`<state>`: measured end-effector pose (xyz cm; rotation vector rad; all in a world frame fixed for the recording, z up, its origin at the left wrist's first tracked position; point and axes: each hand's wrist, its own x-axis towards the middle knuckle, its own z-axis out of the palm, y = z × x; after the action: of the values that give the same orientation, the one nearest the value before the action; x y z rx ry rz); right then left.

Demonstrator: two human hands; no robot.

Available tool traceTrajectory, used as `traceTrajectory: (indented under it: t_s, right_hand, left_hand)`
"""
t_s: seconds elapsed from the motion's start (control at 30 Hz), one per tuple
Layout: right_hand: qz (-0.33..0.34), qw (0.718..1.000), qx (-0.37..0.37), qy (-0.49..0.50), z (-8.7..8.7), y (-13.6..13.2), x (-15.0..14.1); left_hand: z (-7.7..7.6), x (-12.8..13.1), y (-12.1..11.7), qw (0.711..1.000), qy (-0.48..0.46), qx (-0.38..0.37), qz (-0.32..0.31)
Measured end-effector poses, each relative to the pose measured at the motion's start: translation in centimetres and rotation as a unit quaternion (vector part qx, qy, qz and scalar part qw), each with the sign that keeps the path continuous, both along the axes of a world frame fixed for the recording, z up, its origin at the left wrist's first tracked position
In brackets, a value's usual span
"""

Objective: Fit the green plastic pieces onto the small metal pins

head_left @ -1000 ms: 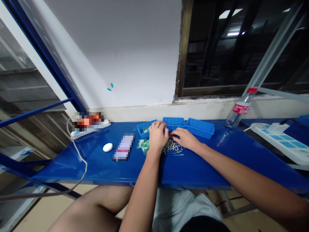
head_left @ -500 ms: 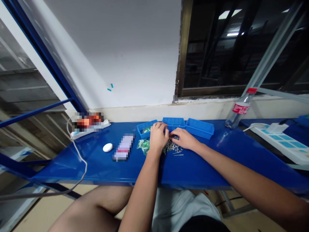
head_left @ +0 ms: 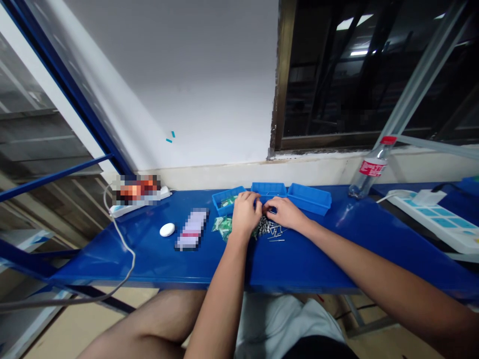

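Note:
Over the middle of the blue table, my left hand [head_left: 247, 212] is curled, its fingertips bent down and partly hidden. Facing it from the right, my right hand [head_left: 285, 212] has thumb and fingers drawn together in a pinch. Whatever either hand holds is too small to make out. Between and below them lies a pile of small silver rivets [head_left: 275, 229] with thin pins. Green-and-white plastic packets [head_left: 224, 227] lie left of my left wrist. Behind the hands stand three blue bins: the left bin [head_left: 220, 205] with green packets inside, the middle bin [head_left: 268, 188] and the right bin [head_left: 310, 198].
A white oval object [head_left: 167, 229] and a blurred-out phone-shaped item [head_left: 192, 228] lie to the left. Power strips [head_left: 439, 219] sit at both ends, with a cable [head_left: 129, 249] hanging at left. A plastic bottle [head_left: 370, 169] stands at the back right.
The fingers of my right hand have shifted slightly beside my left hand. My left hand stays nearly in place, and the pile and bins look the same.

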<state>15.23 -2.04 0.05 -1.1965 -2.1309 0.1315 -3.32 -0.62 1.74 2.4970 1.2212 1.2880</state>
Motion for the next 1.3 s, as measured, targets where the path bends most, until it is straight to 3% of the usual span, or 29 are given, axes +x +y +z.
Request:
traceTrajectory:
  t_s: [0.13,0.23,0.33,0.43,0.63,0.8,0.93,1.13,1.3]
  right_hand:
    - [-0.040,0.986,-0.014,0.161,0.3,-0.6,0.2]
    - [-0.024,0.941,-0.065,0.332,0.1,-0.7,0.5]
    - [0.018,0.908,-0.096,0.408,-0.2,-0.6,0.7]
    - [0.024,0.907,-0.092,0.409,-0.3,-0.6,0.6]
    - [-0.034,0.951,-0.047,0.304,-0.1,-1.0,0.5]
    - [-0.028,0.955,-0.043,0.294,0.0,-1.1,0.5]
    - [-0.054,0.968,0.008,0.245,0.4,-1.3,0.7]
    - [-0.032,0.970,0.000,0.240,0.6,-1.5,0.8]
    - [-0.012,0.951,-0.056,0.303,0.0,-1.1,0.7]
  left_hand:
    - [0.0,0.2,-0.1,0.998,-0.024,-0.041,-0.050]
    - [-0.1,0.5,-0.2,0.989,-0.043,-0.103,-0.095]
    - [-0.3,0.7,-0.2,0.974,-0.088,-0.168,-0.121]
    - [-0.3,0.7,0.0,0.969,-0.112,-0.189,-0.118]
    - [-0.1,0.6,0.0,0.974,-0.108,-0.159,-0.118]
    - [0.1,0.7,-0.3,0.955,-0.161,-0.202,-0.144]
    - [0.1,0.7,-0.5,0.954,-0.151,-0.221,-0.137]
    - [-0.3,0.7,0.1,0.947,-0.134,-0.238,-0.167]
    - [-0.4,0.7,0.3,0.953,-0.151,-0.227,-0.129]
